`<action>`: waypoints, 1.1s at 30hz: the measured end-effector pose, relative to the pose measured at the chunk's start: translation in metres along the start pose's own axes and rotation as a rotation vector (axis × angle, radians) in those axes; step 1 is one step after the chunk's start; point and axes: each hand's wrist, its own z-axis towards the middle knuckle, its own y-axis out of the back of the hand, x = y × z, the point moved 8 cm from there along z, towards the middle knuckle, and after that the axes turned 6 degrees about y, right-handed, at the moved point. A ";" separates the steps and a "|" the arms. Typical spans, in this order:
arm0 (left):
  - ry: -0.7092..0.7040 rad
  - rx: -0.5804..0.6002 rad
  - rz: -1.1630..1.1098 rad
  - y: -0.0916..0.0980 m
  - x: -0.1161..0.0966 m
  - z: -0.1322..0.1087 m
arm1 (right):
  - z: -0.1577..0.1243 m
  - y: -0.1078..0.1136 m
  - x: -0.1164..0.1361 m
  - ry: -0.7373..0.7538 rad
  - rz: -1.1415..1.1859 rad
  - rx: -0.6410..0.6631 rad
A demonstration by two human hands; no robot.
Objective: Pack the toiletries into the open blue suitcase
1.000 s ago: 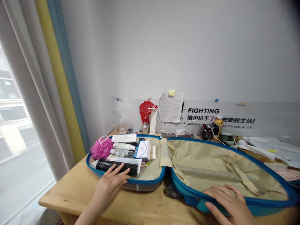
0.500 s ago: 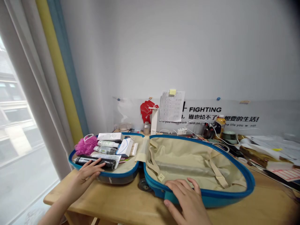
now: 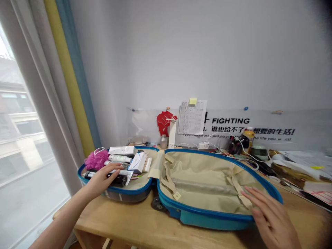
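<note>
A blue suitcase (image 3: pixel 218 221) lies spread open on the wooden desk, with a beige lining. Over its left half, my left hand (image 3: pixel 105 177) rests with fingers stretched across a black cylinder (image 3: pixel 120 180), partly hiding it and a clear bottle. Around it lie a pink bath puff (image 3: pixel 95 160), a white tube (image 3: pixel 119 158), a white box (image 3: pixel 121 151) and a white-and-blue box (image 3: pixel 138 162). My right hand (image 3: pixel 271 214) is at the near right rim of the other half, fingers apart and reaching over the lining beside a beige strap (image 3: pixel 236 185). Whether it touches the strap I cannot tell.
Cables, a yellow-labelled bottle (image 3: pixel 248 138), a green jar (image 3: pixel 259 151) and papers (image 3: pixel 298 160) crowd the desk behind and to the right. A small glass bottle (image 3: pixel 163 141) stands behind the hinge. The curtain (image 3: pixel 38 86) and window are at left.
My right hand has moved right along the suitcase's near rim, from near the wheel to the far right end. My left hand has shifted slightly right and up over the black cylinder.
</note>
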 end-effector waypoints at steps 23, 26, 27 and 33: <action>0.145 0.232 0.378 -0.057 -0.112 0.100 | -0.033 -0.006 -0.040 -0.230 0.117 -0.166; -0.050 0.325 0.277 -0.072 -0.180 0.102 | -0.033 -0.005 -0.039 -0.234 0.113 -0.184; -0.124 0.384 0.236 -0.083 -0.206 0.098 | -0.033 -0.005 -0.038 -0.227 0.112 -0.188; -0.501 0.863 0.242 -0.179 -0.327 0.038 | -0.033 -0.005 -0.037 -0.212 0.117 -0.178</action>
